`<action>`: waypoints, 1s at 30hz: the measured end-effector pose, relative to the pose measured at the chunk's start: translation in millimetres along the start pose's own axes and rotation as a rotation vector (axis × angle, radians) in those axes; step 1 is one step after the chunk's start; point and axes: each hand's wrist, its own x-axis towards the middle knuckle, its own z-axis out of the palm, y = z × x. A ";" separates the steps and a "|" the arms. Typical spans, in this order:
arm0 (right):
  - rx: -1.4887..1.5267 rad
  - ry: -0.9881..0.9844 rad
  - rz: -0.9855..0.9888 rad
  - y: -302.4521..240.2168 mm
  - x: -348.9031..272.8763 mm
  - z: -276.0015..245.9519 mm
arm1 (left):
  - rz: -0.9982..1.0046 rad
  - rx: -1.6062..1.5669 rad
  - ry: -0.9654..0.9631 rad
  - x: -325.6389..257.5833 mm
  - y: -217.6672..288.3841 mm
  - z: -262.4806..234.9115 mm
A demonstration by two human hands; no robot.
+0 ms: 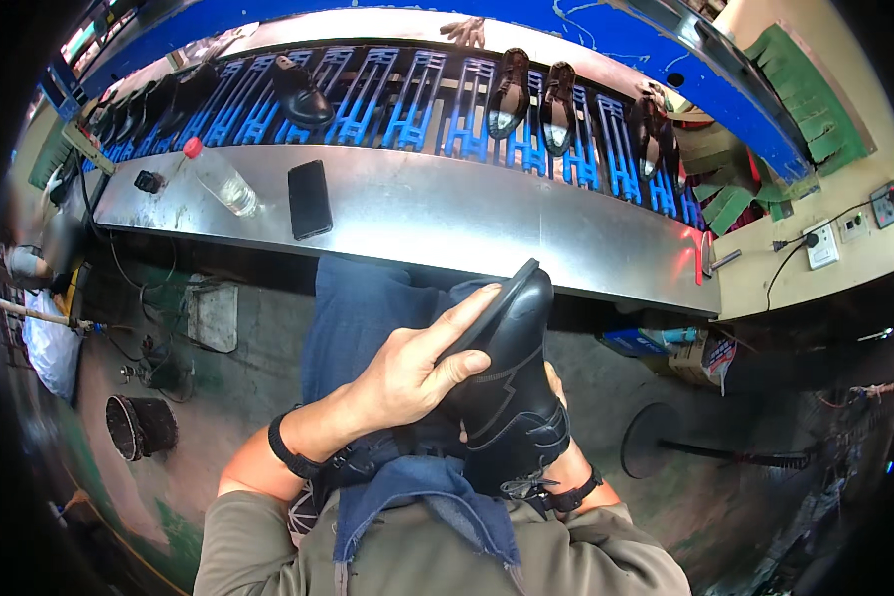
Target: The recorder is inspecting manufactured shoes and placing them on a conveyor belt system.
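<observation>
Over my lap I hold a black leather shoe (519,397), tilted, its toe pointing away toward the bench and its laced opening toward me. A dark grey sole (507,301) runs along its left side; whether it is bonded there I cannot tell. My left hand (412,370) grips the shoe from the left, fingers stretched along the sole and thumb at its edge. On the far side, my right hand (554,382) holds the shoe from the right and below, mostly hidden behind it, with only a few fingers showing.
Ahead runs a metal bench (437,212) bearing a bottle (221,179) and a phone (310,201). Behind it, a conveyor (407,109) with blue slats carries several shoes, under a blue beam (368,22). A black bucket (141,427) and a round-based stand (654,440) are on the floor.
</observation>
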 end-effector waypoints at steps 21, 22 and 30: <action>0.009 0.097 0.053 -5.1 -2.1 0.7 | 0.214 0.254 0.137 -4.9 18.3 17.0; -0.039 0.124 0.076 -8.4 -2.8 3.2 | 0.223 0.266 0.150 -5.7 20.8 17.0; 0.023 0.129 -0.194 -5.3 13.1 21.4 | -0.230 -0.386 0.368 4.4 -4.8 13.5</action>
